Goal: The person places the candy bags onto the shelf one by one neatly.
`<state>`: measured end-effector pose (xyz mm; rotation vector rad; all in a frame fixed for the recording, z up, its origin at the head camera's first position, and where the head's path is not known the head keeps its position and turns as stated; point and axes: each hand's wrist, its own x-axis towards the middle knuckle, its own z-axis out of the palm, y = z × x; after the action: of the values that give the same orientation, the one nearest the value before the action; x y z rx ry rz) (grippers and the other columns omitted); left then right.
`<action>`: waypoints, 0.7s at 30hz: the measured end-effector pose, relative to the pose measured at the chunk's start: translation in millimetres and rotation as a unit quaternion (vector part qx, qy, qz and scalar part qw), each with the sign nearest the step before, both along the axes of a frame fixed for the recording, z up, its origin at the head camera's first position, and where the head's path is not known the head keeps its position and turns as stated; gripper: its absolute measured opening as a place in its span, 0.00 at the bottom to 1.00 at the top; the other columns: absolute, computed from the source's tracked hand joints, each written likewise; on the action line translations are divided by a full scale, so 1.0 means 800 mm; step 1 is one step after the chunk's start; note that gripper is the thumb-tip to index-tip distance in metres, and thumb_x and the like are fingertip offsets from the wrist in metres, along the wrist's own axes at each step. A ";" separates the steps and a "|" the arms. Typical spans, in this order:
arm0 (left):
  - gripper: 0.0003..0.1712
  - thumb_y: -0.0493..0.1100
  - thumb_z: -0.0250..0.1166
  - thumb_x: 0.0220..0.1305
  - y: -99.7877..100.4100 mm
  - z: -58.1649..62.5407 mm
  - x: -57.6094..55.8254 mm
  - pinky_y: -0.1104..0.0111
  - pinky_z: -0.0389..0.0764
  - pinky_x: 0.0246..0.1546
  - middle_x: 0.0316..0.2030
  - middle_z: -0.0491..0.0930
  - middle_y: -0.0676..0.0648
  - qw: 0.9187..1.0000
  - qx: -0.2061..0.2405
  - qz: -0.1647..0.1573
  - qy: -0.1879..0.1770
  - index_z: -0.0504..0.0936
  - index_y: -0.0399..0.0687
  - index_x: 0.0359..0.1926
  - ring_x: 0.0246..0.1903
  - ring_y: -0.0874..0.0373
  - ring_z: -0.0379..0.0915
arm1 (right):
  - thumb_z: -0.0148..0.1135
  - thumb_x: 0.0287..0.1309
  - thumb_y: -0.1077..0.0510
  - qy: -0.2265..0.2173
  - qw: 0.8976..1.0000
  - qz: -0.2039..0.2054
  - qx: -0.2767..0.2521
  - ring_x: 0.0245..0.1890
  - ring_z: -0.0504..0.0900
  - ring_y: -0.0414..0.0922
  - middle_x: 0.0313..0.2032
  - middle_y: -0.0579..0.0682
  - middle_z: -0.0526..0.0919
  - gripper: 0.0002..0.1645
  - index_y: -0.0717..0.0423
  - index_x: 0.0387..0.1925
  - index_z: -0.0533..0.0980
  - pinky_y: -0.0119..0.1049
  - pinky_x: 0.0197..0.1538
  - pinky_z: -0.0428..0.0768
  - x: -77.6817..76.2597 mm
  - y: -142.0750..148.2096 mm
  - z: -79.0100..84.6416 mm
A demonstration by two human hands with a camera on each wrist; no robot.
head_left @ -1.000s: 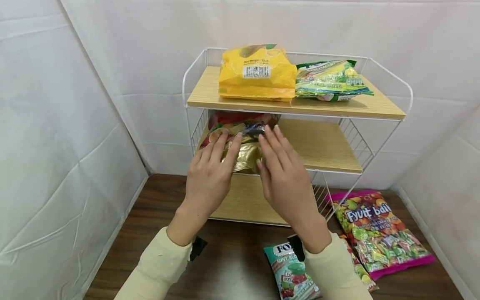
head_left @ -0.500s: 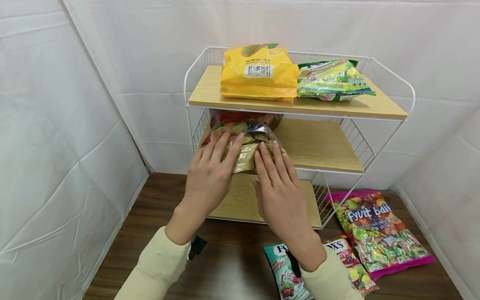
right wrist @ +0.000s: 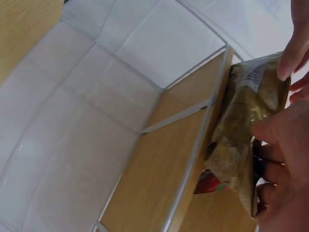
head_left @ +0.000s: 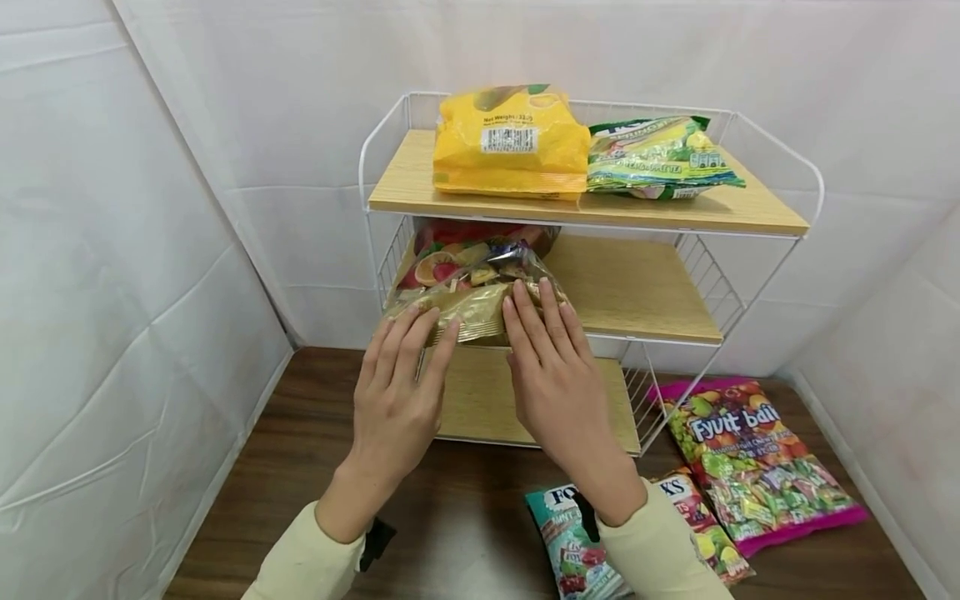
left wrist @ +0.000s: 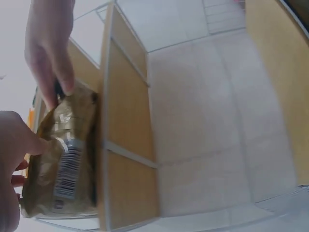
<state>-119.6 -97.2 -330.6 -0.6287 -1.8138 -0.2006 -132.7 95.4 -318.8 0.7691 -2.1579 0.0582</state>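
Observation:
A gold foil candy bag (head_left: pixel 476 310) with a partly clear, fruit-printed front lies on the left of the middle shelf (head_left: pixel 637 292). Its crimped edge faces me, and a barcode shows on its underside in the left wrist view. My left hand (head_left: pixel 397 404) touches the bag's near left corner with extended fingers, thumb against the front face (left wrist: pixel 67 159). Straight fingers of my right hand (head_left: pixel 558 375) press on the near right part, close to the crimp. Behind it, a red bag (head_left: pixel 468 233) sits deeper on the shelf, mostly hidden.
On the top shelf (head_left: pixel 757 208) stand a yellow bag (head_left: pixel 510 150) and a green bag (head_left: pixel 660 158). The white wire rack (head_left: pixel 768 271) stands on a dark wooden table (head_left: pixel 442 517). Right of it lie a teal bag (head_left: pixel 562 533), a fruit-printed bag (head_left: pixel 708 533) and a large pink-edged bag (head_left: pixel 750 458).
My right hand shifted down onto the bag's near right part. My left hand drew back toward me and left, uncovering more of the bag, which stays on the middle shelf.

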 end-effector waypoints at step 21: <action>0.27 0.30 0.50 0.67 0.002 0.004 -0.037 0.53 0.58 0.65 0.68 0.62 0.40 0.997 -0.053 0.037 -0.037 0.68 0.39 0.66 0.68 0.45 0.55 | 0.56 0.60 0.69 -0.020 0.999 0.036 -0.023 0.71 0.51 0.56 0.68 0.58 0.63 0.31 0.65 0.65 0.66 0.48 0.70 0.52 -0.037 0.013 0.020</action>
<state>-149.2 -95.9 -327.6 -0.6344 -1.9257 -0.0792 -162.1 105.4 -302.7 0.8249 -2.1585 0.1617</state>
